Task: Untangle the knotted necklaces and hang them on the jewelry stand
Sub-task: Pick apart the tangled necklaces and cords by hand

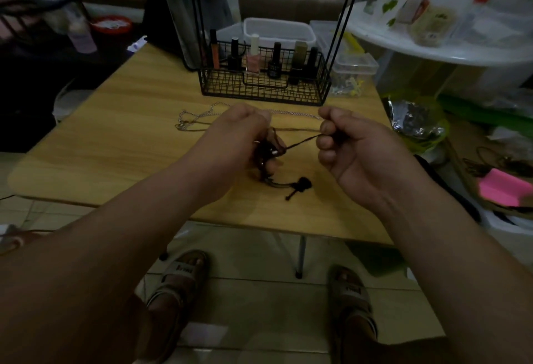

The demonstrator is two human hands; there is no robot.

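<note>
Over the middle of the wooden table (121, 144), my left hand (239, 135) grips a dark tangled bunch of cord necklace (266, 150). A loose end with a knot (302, 184) hangs down from it onto the table. My right hand (346, 141) pinches a thin dark cord strand (302, 141) that runs taut from the bunch. A silver chain necklace (196, 119) lies on the table behind my hands. The jewelry stand's black wire basket base (265, 86) stands at the far side, its two thin uprights (346, 8) rising out of view.
Nail polish bottles (253, 57) stand in the wire basket. Clear plastic boxes (353, 67) sit behind and right of it. A white round table (432, 43) with cluttered items is at the right. Foil bag (415, 121) and pink paper (501, 187) lie right of the table.
</note>
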